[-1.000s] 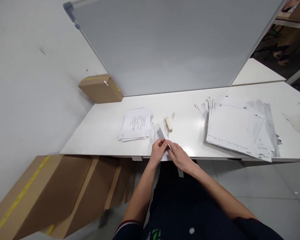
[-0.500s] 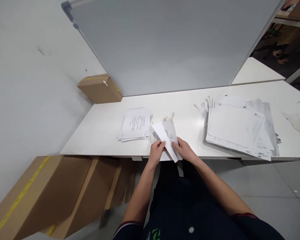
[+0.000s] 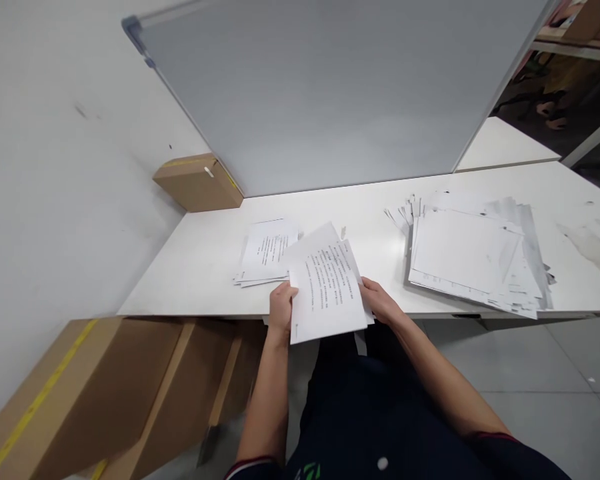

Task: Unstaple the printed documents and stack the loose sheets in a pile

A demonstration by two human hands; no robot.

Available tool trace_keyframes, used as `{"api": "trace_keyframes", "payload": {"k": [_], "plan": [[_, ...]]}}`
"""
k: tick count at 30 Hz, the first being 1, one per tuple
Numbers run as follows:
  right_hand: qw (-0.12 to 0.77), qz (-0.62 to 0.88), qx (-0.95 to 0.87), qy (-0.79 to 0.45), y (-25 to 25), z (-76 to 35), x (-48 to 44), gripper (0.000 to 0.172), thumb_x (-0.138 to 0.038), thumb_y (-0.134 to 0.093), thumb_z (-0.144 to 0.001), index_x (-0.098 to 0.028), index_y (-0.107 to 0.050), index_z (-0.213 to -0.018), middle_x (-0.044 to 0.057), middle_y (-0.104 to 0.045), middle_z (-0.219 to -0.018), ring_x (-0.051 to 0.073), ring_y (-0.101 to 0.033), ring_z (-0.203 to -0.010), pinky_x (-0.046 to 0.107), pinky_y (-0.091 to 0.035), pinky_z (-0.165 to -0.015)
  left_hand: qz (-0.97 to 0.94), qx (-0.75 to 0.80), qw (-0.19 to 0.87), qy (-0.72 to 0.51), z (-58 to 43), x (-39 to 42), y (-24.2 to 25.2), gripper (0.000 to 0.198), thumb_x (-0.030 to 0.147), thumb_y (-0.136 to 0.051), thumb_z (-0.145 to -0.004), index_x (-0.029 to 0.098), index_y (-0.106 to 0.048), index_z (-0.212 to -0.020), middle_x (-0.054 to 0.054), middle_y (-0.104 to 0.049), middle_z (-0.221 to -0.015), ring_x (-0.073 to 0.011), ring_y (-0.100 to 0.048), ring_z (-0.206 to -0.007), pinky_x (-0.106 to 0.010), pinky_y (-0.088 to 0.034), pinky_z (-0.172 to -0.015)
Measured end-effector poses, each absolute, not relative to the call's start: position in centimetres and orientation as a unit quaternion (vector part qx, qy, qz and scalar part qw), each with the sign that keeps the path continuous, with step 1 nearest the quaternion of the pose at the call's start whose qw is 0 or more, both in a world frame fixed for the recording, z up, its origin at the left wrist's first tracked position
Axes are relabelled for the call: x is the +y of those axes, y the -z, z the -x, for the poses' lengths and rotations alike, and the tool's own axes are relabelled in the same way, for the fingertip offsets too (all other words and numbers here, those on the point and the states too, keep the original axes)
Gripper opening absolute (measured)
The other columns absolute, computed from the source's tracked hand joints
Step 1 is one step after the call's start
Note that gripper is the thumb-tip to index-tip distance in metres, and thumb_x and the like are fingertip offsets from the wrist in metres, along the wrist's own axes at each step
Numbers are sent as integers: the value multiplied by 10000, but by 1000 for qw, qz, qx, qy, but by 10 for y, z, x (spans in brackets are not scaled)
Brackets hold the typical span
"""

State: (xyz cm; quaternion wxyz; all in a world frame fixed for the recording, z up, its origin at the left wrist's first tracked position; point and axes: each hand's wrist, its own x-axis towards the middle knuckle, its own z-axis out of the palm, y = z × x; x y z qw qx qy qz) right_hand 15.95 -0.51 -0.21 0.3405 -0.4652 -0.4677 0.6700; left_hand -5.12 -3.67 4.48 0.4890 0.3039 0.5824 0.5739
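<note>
1. Gripping printed sheets (image 3: 327,290) with both: left hand (image 3: 281,307) closed on the left edge, thumb on top; right hand (image 3: 379,301) closed at the right edge, fingers partly hidden by paper.
2. Sheets fanned in front of the body, above the front edge of the white table (image 3: 180,287); their lower end sticks out past that edge.
3. Cardboard box (image 3: 200,183) in the table's back left corner, by the wall (image 3: 55,153); contents not visible.
4. Floor boxes (image 3: 95,393) at lower left, yellow tape on the nearest; contents hidden too.
5. Paper stack (image 3: 265,250) just left of the held sheets; they overlap in view, can't tell if touching.
6. Loose pile (image 3: 465,253) on the right, ragged edges, near corner at the table's front edge, well apart from the right hand.
7. Room: white tabletop between held sheets and loose pile, more left of the stack, plus a strip back to the grey panel (image 3: 330,93).
</note>
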Motion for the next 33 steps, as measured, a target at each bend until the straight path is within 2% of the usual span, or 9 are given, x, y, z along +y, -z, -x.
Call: {"api": "trace_keyframes", "payload": {"k": [3, 6, 10, 13, 15, 17, 20, 24, 33], "plan": [[344, 463, -418, -702, 2, -161, -4, 422, -470, -376, -812, -169, -602, -1005, 63, -677, -819, 198, -619, -728, 321, -485, -642, -377, 655, 441, -484, 45, -28, -25, 222, 162, -497, -587, 178, -321, -452, 63, -274, -425, -64, -267, -420, -203, -174, -409], [340, 468, -407, -707, 1, -163, -4, 502, -545, -322, -818, -166, -617, -967, 94, -677, -841, 217, -630, -749, 336, -497, -631, -461, 694, 364, -417, 44, -26, -16, 272, 156, -492, -602, 186, -278, -437, 57, -234, -442, -76, -231, -451, -224, -149, -437], [355, 469, -458, -666, 0, -160, -6, 336, -366, -552, -731, -184, -595, -1010, 63, -665, -938, 214, -625, -794, 354, -502, -711, -504, 715, 313, -371, 44, -27, -13, 235, 191, -535, -633, 192, -370, -466, 51, -310, -461, -92, -276, -464, -231, -192, -458], [380, 459, -485, -640, -3, -158, -9, 343, -310, -539, -731, -193, -584, -1051, 48, -656, -972, 212, -615, -841, 371, -489, -761, -463, 721, 304, -417, 44, -27, -14, 148, 290, -617, -637, 195, -545, -726, 12, -523, -661, -106, -426, -540, -226, -312, -516], [403, 452, -505, -615, -10, -157, -9, 352, -327, -510, -756, -193, -576, -1074, 46, -653, -982, 214, -604, -880, 375, -475, -790, -428, 690, 340, -475, 43, -26, -19, 410, 347, -644, -638, 196, -525, -1000, -43, -581, -878, -123, -519, -665, -244, -392, -610], [424, 438, -536, -584, -21, -156, -9, 346, -341, -499, -773, -190, -577, -1075, 44, -643, -1006, 215, -585, -934, 371, -450, -834, -423, 621, 399, -526, 41, -27, -28, 520, 382, -622, -674, 183, -463, -1128, -79, -587, -974, -144, -559, -798, -271, -424, -717], [454, 413, -577, -539, -40, -157, -8, 327, -351, -494, -794, -189, -574, -1067, 46, -624, -1039, 212, -557, -988, 357, -421, -877, -453, 538, 407, -583, 35, -30, -46, 393, 395, -559, -744, 171, -505, -1062, -71, -608, -941, -153, -566, -873, -274, -421, -799], [481, 410, -595, -497, -52, -158, -5, 301, -380, -488, -808, -195, -561, -1034, 57, -620, -1009, 212, -554, -964, 353, -428, -855, -469, 532, 290, -643, 27, -36, -59, 212, 372, -538, -773, 185, -512, -869, -17, -586, -783, -130, -557, -780, -239, -426, -744], [484, 422, -598, -480, -28, -162, 5, 317, -419, -505, -788, -199, -530, -1014, 59, -607, -1010, 205, -552, -942, 347, -437, -825, -490, 554, 294, -605, 18, -36, -35, 233, 426, -472, -804, 194, -491, -811, -14, -536, -746, -131, -518, -728, -236, -406, -698]]}}
